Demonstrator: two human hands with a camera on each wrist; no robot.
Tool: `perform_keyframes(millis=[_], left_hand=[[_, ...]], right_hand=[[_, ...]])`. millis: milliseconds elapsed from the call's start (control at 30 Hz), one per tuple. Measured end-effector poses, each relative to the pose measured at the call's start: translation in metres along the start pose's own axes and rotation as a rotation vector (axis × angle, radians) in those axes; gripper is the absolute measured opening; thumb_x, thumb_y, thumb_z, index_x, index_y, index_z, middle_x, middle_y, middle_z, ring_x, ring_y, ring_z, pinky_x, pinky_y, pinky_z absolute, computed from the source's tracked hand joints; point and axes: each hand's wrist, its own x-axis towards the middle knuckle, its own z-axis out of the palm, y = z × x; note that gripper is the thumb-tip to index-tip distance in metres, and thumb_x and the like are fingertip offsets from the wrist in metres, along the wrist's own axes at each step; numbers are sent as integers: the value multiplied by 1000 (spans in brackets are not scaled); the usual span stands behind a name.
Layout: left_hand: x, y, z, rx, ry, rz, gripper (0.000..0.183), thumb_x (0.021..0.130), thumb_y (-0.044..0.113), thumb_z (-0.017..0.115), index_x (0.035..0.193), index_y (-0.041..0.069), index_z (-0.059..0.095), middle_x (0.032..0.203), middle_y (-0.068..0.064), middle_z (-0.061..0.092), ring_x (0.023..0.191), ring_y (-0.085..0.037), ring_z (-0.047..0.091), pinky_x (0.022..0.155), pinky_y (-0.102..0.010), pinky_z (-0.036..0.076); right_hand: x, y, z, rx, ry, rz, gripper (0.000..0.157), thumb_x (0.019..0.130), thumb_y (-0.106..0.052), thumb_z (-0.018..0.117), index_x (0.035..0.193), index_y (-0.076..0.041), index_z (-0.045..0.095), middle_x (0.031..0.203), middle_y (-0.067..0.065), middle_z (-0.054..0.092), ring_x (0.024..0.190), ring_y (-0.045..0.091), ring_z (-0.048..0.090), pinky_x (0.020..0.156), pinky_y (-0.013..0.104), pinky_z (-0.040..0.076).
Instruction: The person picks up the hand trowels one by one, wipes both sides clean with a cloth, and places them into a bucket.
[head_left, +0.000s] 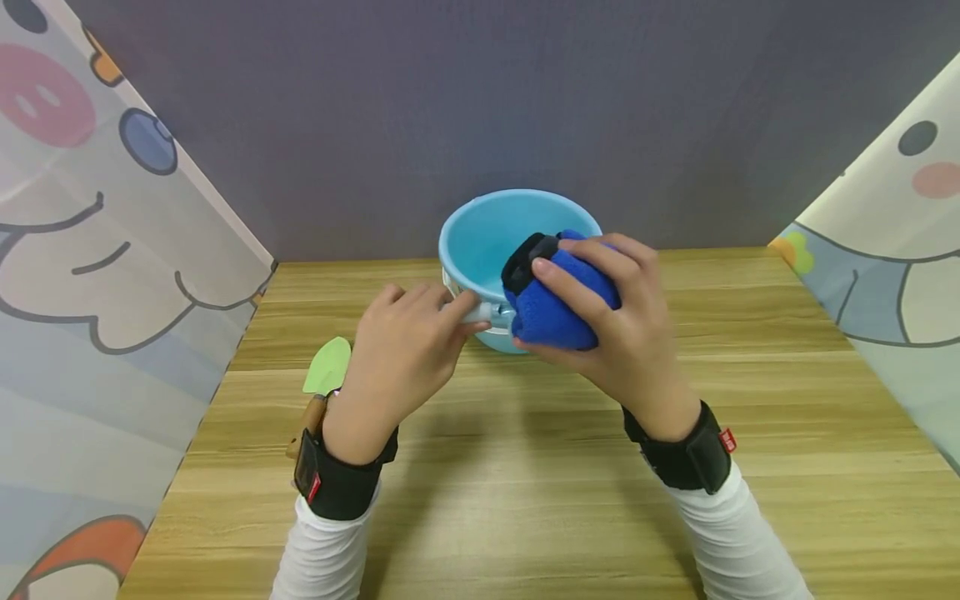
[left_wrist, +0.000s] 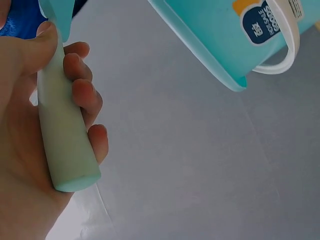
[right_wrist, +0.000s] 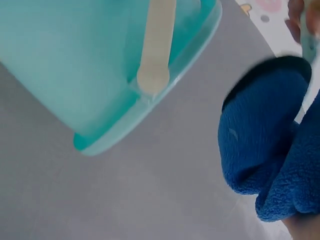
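Over the bench [head_left: 525, 500], just at the near rim of a light-blue bucket [head_left: 517, 197]: both hands at work. Left hand [head_left: 408, 346] closed around a pale-handled tool [left_wrist: 67, 125], thumb along its neck, fingers curled round the grip. Tool's light-blue head end meets a blue cloth [head_left: 558, 312]; whether the cloth wraps it, cannot tell. Right hand [head_left: 630, 317] grasps that cloth, bunched, fingers bent over its top; black part [head_left: 528, 260] shows on the side toward the bucket. Bucket stands upright near the grey back panel [head_left: 450, 100]; white bucket handle [right_wrist: 159, 45] hangs on its side, dark label [left_wrist: 260, 22] on its wall. Left of the left hand, a green-bladed trowel [head_left: 330, 365] lies on the bench, its brown grip partly hidden by the wrist. Black straps [head_left: 686, 454] on both wrists, over white sleeves [head_left: 738, 533].
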Motion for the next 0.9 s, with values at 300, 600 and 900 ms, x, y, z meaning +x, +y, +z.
perform_keyframes(millis=[300, 600, 900], left_hand=[[1, 1, -4, 21, 10, 44, 19, 86, 27, 70, 98, 12, 67, 66, -4, 62, 62, -21, 56, 55, -36, 43], [1, 3, -12, 124, 93, 85, 17, 86, 25, 70, 86, 8, 69, 68, -7, 67, 63, -22, 59, 56, -37, 46], [-3, 3, -15, 126, 115, 76, 18, 88, 27, 67, 92, 9, 70, 70, -6, 69, 66, -22, 61, 59, -37, 47]], right_hand=[[-3, -9, 11, 18, -162, -67, 79, 55, -55, 86, 120, -16, 63, 123, 21, 61, 127, 43, 46, 100, 65, 43], [-4, -10, 15, 76, -226, -16, 69, 81, -68, 57, 123, -14, 62, 128, 21, 60, 134, 44, 38, 105, 67, 36], [-5, -7, 19, 88, -220, 10, 65, 75, -54, 73, 124, -13, 62, 130, 21, 58, 131, 42, 42, 104, 66, 39]])
